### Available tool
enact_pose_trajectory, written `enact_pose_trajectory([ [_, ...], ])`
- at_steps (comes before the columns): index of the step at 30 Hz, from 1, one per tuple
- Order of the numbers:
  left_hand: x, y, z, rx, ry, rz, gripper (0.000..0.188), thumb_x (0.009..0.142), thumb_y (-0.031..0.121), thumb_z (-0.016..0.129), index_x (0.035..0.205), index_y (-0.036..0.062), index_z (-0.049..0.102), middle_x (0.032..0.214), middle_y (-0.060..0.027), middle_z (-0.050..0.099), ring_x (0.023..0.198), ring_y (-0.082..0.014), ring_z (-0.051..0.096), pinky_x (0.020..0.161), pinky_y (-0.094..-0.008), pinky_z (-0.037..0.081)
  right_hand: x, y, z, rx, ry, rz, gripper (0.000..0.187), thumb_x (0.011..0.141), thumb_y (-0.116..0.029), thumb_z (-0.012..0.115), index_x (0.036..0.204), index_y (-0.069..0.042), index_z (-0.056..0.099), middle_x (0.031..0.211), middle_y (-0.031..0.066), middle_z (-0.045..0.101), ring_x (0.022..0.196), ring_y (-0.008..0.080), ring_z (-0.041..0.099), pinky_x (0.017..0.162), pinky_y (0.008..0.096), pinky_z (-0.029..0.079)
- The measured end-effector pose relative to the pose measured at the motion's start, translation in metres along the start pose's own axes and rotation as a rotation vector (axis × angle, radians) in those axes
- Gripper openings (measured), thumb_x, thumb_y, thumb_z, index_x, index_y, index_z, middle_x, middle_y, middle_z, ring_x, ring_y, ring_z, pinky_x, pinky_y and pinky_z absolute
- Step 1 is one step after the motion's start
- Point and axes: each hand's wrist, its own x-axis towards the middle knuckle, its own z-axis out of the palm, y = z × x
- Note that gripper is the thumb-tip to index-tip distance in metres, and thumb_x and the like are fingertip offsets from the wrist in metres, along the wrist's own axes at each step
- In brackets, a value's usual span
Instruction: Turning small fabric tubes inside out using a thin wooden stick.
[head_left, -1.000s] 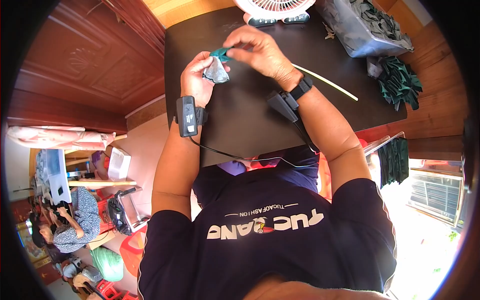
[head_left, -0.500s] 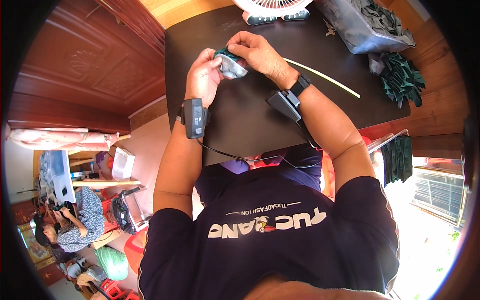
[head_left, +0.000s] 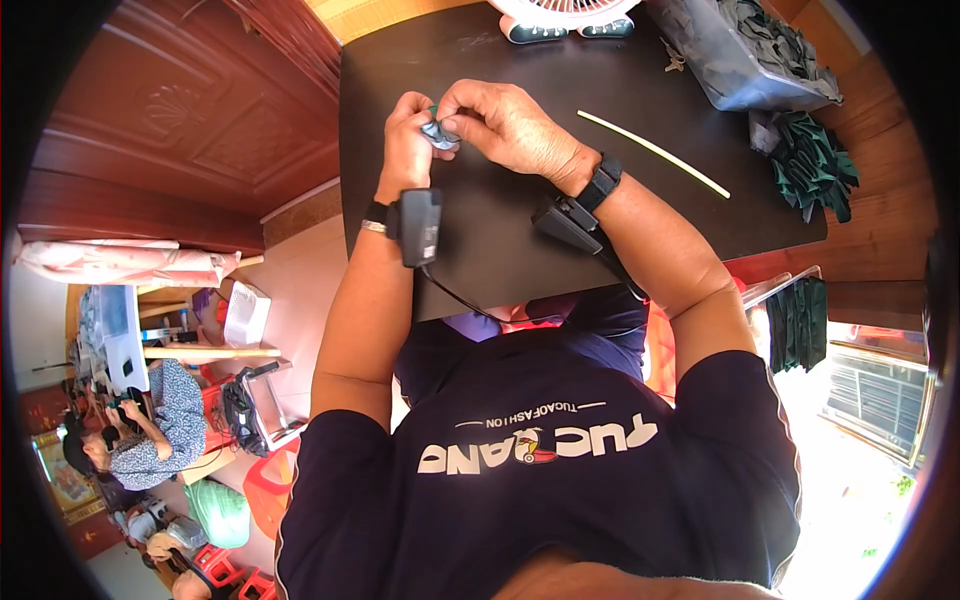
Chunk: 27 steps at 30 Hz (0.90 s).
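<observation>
Nearest, the person's two forearms rise from the lower edge, each with a black strap-on device at the wrist. Beyond them the left hand point(head_left: 405, 150) and the right hand point(head_left: 510, 125) meet close together over the black rectangular tabletop point(head_left: 500, 250), both pinching a small piece of grey and green fabric point(head_left: 438, 133) between their fingertips; it sits above the left-centre of the tabletop, mostly hidden by the fingers. To the right, well apart from the hands, a thin pale-green stick point(head_left: 655, 153) lies slanted on the tabletop. Farther right, a heap of dark green fabric pieces point(head_left: 810, 165) rests at the tabletop's right edge. At the far right a clear plastic bag of dark fabric pieces point(head_left: 740, 50) lies, and at the far edge stands a white fan point(head_left: 562, 15).
</observation>
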Motion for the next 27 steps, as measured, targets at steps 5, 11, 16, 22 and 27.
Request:
enact_pose_trajectory([
  [5,-0.002,0.012,-0.004,-0.211,-0.074,-0.073,0.006,0.086,0.008,0.047,0.086,0.0045,0.052,0.068,-0.0075,0.058,0.05,-0.0171,0.058,0.039,-0.0252,0.045,-0.001,0.002,0.005,-0.074,0.198,0.143,0.024,0.08,-0.012,0.064,0.102,-0.004,0.06,0.086,0.0083,0.064,0.08,0.0207,0.063,0.071,0.0314,0.051],
  [11,-0.005,0.01,0.002,-0.073,-0.108,-0.043,0.005,0.085,0.006,0.05,0.081,0.0046,0.053,0.065,-0.0045,0.056,0.05,-0.0129,0.055,0.039,-0.0227,0.041,0.001,0.009,0.001,-0.103,0.102,0.235,0.026,0.075,-0.018,0.066,0.098,-0.005,0.064,0.083,0.0086,0.066,0.076,0.0203,0.064,0.071,0.0326,0.051],
  [16,-0.006,0.015,0.006,-0.211,-0.202,-0.103,0.004,0.086,0.008,0.051,0.086,0.0041,0.052,0.072,-0.0064,0.059,0.055,-0.0144,0.057,0.048,-0.0246,0.046,0.002,0.016,-0.002,0.082,0.103,0.354,0.02,0.079,-0.014,0.065,0.092,0.0,0.064,0.077,0.0059,0.066,0.072,0.0112,0.062,0.068,0.0262,0.05],
  [22,-0.012,0.015,0.013,-0.145,-0.267,0.013,0.013,0.087,0.009,0.049,0.099,0.0041,0.049,0.084,-0.0085,0.058,0.067,-0.0171,0.059,0.06,-0.0264,0.049,0.006,0.019,-0.012,0.306,0.139,0.502,0.016,0.083,-0.014,0.064,0.092,-0.001,0.063,0.079,0.0028,0.065,0.072,0.0071,0.058,0.066,0.0217,0.046],
  [27,-0.012,0.015,0.009,-0.019,-0.238,0.102,0.009,0.087,0.007,0.047,0.095,0.0051,0.047,0.082,-0.008,0.057,0.066,-0.0168,0.059,0.059,-0.0274,0.049,0.004,0.014,-0.006,0.379,0.096,0.431,0.016,0.085,-0.011,0.061,0.097,-0.001,0.063,0.083,0.0028,0.065,0.076,0.0066,0.058,0.069,0.0218,0.046],
])
